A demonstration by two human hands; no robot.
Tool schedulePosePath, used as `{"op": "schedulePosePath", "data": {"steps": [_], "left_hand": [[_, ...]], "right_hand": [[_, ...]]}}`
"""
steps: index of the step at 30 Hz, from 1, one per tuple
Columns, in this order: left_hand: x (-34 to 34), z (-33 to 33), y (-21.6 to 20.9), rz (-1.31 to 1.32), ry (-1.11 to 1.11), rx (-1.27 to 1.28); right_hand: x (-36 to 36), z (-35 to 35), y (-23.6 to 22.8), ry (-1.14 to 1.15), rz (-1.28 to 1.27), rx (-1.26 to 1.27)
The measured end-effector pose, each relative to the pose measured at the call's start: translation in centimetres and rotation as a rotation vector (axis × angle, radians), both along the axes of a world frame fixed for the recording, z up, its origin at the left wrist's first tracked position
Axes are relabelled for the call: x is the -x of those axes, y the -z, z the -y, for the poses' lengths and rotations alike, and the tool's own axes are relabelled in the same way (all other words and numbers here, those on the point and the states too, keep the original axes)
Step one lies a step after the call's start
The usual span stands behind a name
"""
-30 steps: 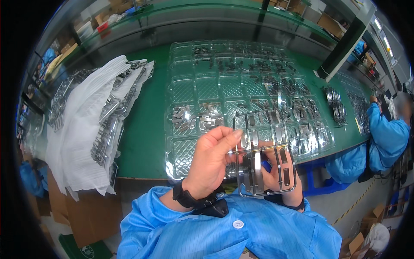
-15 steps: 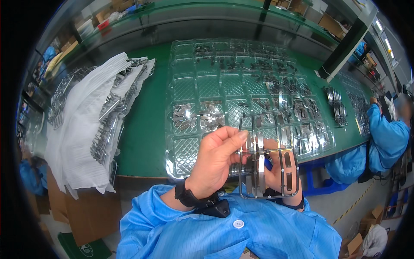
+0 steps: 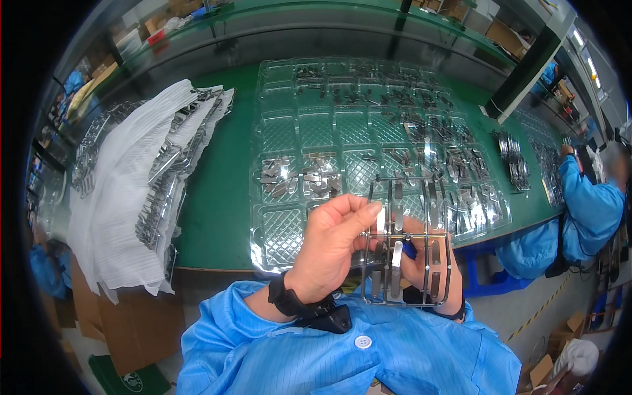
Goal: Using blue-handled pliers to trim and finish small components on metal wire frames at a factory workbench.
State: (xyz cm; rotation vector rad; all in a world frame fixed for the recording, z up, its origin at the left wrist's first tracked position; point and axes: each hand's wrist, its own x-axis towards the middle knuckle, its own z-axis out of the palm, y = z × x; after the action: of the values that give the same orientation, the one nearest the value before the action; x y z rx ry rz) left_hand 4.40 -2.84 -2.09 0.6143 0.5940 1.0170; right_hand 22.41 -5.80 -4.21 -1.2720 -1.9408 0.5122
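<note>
Grips a dark, ladder-like frame (image 3: 411, 235) with the left hand (image 3: 332, 240), pinching the left side between thumb and fingers; holds it roughly upright by the front edge of the green table (image 3: 210, 230), right of the middle, with slim silvery strips (image 3: 396, 263) set between the bars; has the right hand (image 3: 415, 273) behind the frame, visible through the gaps, with a bit of something blue (image 3: 409, 249) beside the fingers; cannot tell the right-hand grip from this view, whether on the frame, on the blue thing or released.

Has, toward the table's left edge, a heaped stack of silvery frames (image 3: 148, 227), partly covered by a creased white sheet (image 3: 128, 178) hanging past the front edge at the near end; has a brown cardboard box (image 3: 138, 329) below that front left corner; has clear pocketed trays (image 3: 280, 135) across the table's middle, with bright flat pieces (image 3: 321, 174) toward the front edge and small dark pieces (image 3: 368, 94) toward the far edge; has a blue stool (image 3: 490, 273) below the front edge, farther right; has a bundle of dark frames (image 3: 513, 161) toward the table's right edge, near a dark post (image 3: 530, 66); has a co-worker in blue (image 3: 573, 210) at the far right, reaching toward the bench.
</note>
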Motion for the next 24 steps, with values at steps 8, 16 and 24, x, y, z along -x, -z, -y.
{"op": "schedulePosePath", "data": {"steps": [8, 16, 24], "left_hand": [[-0.2, -1.1, 1.4, -0.122, -0.084, 0.011], [-0.4, -1.2, 1.3, -0.12, -0.111, -0.024], [-0.2, -0.4, 0.8, -0.187, -0.023, -0.061]], "right_hand": [[-1.6, 0.9, -3.7, 0.203, 0.395, 0.081], [-2.5, 0.4, -4.3, 0.218, -0.447, 0.394], [0.0, -0.2, -3.9, 0.309, -0.503, 0.153]]}}
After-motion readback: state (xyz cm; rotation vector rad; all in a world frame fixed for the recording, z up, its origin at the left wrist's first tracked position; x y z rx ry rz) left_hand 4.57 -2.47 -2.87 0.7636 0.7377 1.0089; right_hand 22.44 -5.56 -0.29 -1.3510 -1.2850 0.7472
